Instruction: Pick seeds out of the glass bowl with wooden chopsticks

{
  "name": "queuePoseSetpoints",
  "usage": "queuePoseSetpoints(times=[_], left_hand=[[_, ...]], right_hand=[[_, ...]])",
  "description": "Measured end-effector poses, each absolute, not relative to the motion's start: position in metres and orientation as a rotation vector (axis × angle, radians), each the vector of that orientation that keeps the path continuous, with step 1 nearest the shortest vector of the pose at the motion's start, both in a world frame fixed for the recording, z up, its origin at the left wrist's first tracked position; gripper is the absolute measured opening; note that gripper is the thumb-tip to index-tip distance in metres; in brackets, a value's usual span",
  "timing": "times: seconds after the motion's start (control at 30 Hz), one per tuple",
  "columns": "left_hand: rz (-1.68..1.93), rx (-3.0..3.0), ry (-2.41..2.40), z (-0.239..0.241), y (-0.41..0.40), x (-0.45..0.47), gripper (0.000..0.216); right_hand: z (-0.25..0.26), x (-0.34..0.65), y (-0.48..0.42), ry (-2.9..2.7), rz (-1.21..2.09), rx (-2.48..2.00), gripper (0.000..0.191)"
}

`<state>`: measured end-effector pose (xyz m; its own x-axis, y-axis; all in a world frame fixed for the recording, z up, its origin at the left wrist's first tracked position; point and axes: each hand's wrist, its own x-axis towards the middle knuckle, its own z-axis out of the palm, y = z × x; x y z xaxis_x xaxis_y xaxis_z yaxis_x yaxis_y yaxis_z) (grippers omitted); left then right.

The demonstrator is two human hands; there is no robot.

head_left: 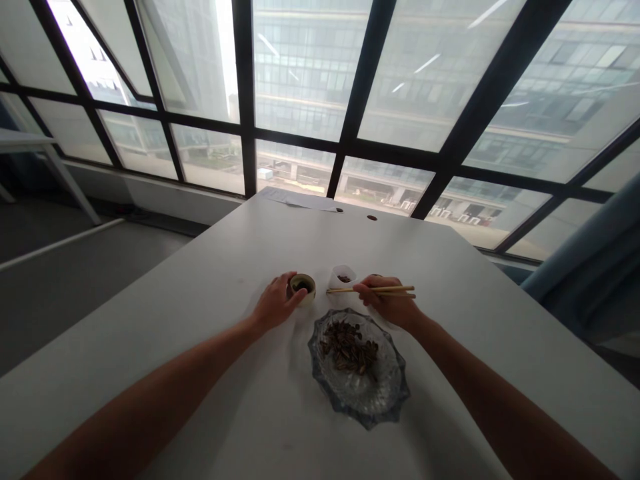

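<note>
My left hand (276,300) is wrapped around the side of a small round cup (311,285) with a dark inside, standing on the white table. In my right hand (387,299) is a pair of wooden chopsticks (395,291), their tips pointing left, between the cup and a small white container (336,278). I cannot make out whether the tips hold anything. A few dark bits lie in the white container. Nearer to me sits a scalloped glass plate (360,417) with a heap of brown, seed-like pieces (349,350) on it.
The white table (225,267) reaches to the window. Sheets of paper (300,199) and two round holes (371,218) are at its far end. A blue curtain (590,260) hangs at the right; another table (45,150) stands at the far left.
</note>
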<state>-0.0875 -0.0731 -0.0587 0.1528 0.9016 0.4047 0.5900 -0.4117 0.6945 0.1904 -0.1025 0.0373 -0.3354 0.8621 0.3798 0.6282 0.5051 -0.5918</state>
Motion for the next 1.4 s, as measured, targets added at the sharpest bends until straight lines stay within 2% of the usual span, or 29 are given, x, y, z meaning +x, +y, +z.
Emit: queuePoseSetpoints(times=[0.13,0.67,0.77,0.97,1.17,1.27,1.4], left_hand=[[1.127,2.053,1.423,-0.058,-0.074,-0.088,0.055],[1.136,2.061,1.419,-0.058,-0.073,-0.088,0.054],[1.135,2.065,1.422,-0.058,-0.073,-0.088,0.054],[1.130,2.065,1.427,-0.056,-0.074,-0.087,0.054],[1.144,2.064,1.410,-0.058,-0.073,-0.088,0.053],[1.149,2.089,1.398,-0.059,-0.073,-0.089,0.064],[1.127,2.120,1.388,-0.059,-0.072,-0.090,0.078]], right_hand=[[0.036,0.193,-0.100,-2.064,0.527,-1.250,0.046],[0.036,0.196,-0.108,-2.033,0.490,-1.260,0.051],[0.031,0.198,-0.110,-1.891,0.592,-1.250,0.051],[0.021,0.206,-0.118,-1.266,0.810,-1.227,0.060],[0.021,0.211,-0.121,-1.161,0.816,-1.179,0.062],[0.029,0.202,-0.124,-1.182,0.773,-1.148,0.060],[0.039,0.188,-0.138,-1.392,0.559,-1.119,0.052]])
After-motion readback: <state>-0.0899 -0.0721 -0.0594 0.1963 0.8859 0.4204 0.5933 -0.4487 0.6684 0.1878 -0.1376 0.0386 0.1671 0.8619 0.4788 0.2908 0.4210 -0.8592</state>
